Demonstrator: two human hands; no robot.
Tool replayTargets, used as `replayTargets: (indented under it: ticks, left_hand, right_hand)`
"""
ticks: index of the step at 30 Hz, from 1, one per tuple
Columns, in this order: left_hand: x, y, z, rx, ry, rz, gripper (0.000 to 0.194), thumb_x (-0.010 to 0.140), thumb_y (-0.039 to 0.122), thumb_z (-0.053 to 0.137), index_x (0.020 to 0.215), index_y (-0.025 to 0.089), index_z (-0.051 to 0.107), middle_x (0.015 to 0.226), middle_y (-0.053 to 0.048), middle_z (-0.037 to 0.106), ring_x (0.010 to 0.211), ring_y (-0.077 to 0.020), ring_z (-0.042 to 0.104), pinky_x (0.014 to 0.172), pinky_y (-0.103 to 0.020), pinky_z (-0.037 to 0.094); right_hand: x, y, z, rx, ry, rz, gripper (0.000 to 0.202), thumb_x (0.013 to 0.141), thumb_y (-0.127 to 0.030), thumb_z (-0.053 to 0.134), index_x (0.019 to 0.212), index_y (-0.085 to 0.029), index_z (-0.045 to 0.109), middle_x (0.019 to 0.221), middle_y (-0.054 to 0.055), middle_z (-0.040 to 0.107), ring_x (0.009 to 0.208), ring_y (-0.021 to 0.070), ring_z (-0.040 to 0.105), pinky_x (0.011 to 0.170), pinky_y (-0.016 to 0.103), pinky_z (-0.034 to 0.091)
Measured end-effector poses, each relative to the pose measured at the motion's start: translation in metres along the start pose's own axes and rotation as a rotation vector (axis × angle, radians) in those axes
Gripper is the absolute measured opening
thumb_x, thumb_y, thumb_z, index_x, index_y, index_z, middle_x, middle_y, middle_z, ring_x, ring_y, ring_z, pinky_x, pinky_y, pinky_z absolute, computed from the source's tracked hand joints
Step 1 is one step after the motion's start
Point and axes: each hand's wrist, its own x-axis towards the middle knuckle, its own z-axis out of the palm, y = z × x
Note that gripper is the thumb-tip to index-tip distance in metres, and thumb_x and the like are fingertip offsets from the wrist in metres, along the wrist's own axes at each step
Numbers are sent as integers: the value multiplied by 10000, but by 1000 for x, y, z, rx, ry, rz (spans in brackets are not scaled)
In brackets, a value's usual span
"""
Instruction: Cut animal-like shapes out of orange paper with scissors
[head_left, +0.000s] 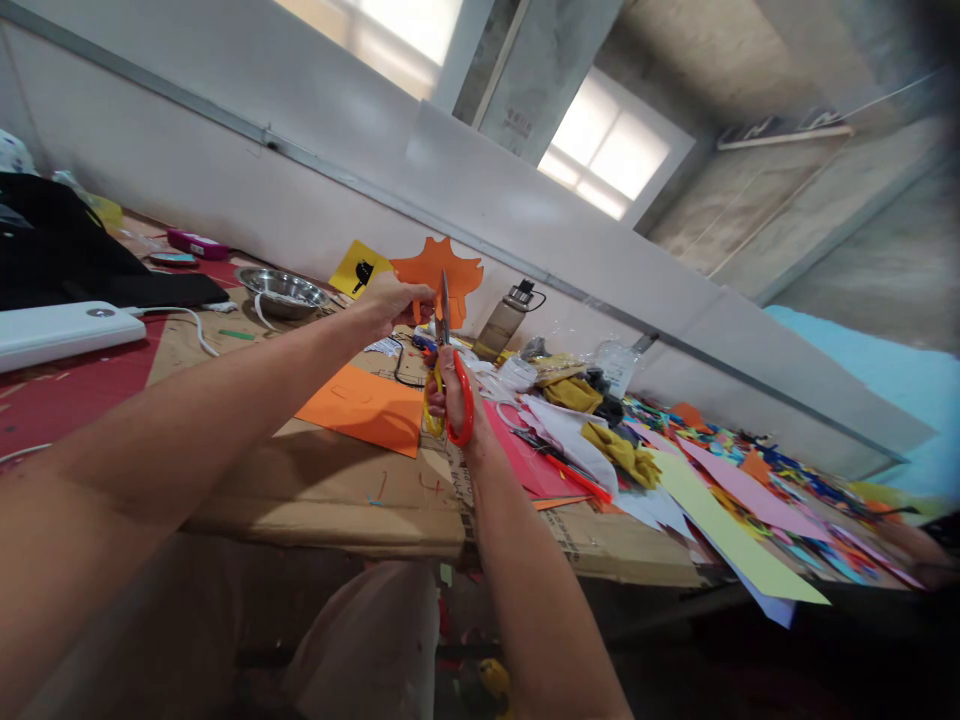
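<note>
An orange paper cutout (463, 275) with a jagged outline is held up above the table, pinched at its lower left by my left hand (397, 300). My right hand (450, 390) grips scissors (463, 405) with one red and one yellow handle loop. The blades point upward and overlap the middle of the cutout; whether they are parted I cannot tell. Below my hands lies an orange paper sheet (367, 405) on the cardboard-covered table (322, 490). Behind the cutout, on the left, is a yellow card (358, 268) with a black figure.
A metal bowl (281, 290) stands to the left, near a white power strip (67, 333). A bottle (506, 322) leans behind my hands in this tilted view. Rightward lie yellow gloves (619, 455), a second pair of scissors (555, 455), coloured sheets (739, 520) and many paper scraps.
</note>
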Motion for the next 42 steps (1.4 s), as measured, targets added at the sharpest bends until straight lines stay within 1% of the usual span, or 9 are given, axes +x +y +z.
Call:
replayTargets:
  ticks: [5, 10, 14, 19, 24, 28, 32, 37, 42]
  left_hand:
    - [-4, 4, -1, 35, -50, 24, 178, 663, 16, 749, 693, 122, 609, 559, -3, 615, 480, -97, 548, 584, -276, 520]
    - [-4, 3, 1, 43, -46, 25, 167, 682, -22, 720, 724, 118, 639, 589, -15, 638, 476, -103, 554, 603, -301, 526]
    - [-5, 3, 2, 38, -70, 33, 136, 699, -11, 709, 680, 105, 640, 581, -20, 629, 474, -98, 547, 602, -289, 517]
    - [-7, 5, 2, 34, -60, 18, 129, 716, -13, 690, 683, 96, 630, 583, -26, 633, 476, -100, 545, 606, -294, 519]
    - [-7, 5, 2, 23, -71, 19, 166, 727, -38, 677, 678, 106, 612, 572, -18, 618, 467, -105, 548, 581, -287, 505]
    - [-6, 4, 2, 19, -56, 3, 186, 728, -35, 702, 679, 116, 604, 585, -22, 627, 469, -97, 552, 598, -282, 512]
    - [-5, 4, 2, 12, -71, 6, 181, 742, -25, 673, 656, 115, 596, 567, -25, 618, 467, -98, 549, 579, -272, 508]
    - [-4, 2, 1, 19, -85, 6, 152, 706, 4, 688, 670, 126, 604, 547, -9, 615, 484, -95, 544, 592, -265, 518]
    - [2, -1, -3, -31, -76, -27, 121, 697, 51, 726, 707, 123, 630, 603, -35, 649, 525, -123, 590, 616, -300, 530]
  right_hand:
    - [1, 1, 0, 2, -5, -23, 517, 840, -722, 589, 920, -216, 523, 568, -98, 400, 409, 34, 301, 401, 146, 228]
    - [3, 5, -2, 13, 0, -67, 538, 810, -740, 616, 899, -217, 523, 574, -76, 442, 430, 53, 346, 398, 158, 260]
    - [4, 5, -2, 13, 3, -66, 547, 805, -746, 617, 908, -216, 533, 572, -72, 454, 432, 57, 359, 398, 161, 273]
    - [4, 4, -1, 37, 0, -52, 578, 765, -770, 634, 889, -218, 516, 567, -85, 436, 418, 43, 329, 394, 150, 244]
    - [3, 4, -1, 46, -4, -33, 556, 786, -753, 625, 892, -219, 511, 569, -93, 411, 411, 33, 300, 398, 148, 220]
    - [2, 3, -1, 36, -1, -27, 592, 744, -776, 647, 901, -221, 518, 563, -97, 405, 405, 30, 295, 399, 149, 210]
    - [3, 4, -1, 32, 4, -24, 640, 703, -811, 648, 910, -220, 519, 560, -99, 411, 400, 26, 296, 399, 145, 206]
    - [3, 3, -1, 24, 18, -18, 625, 722, -807, 637, 908, -222, 518, 564, -95, 421, 400, 27, 302, 397, 145, 207]
    - [2, 2, -1, 12, 25, -11, 570, 776, -770, 625, 900, -224, 522, 572, -91, 419, 402, 28, 296, 394, 148, 218]
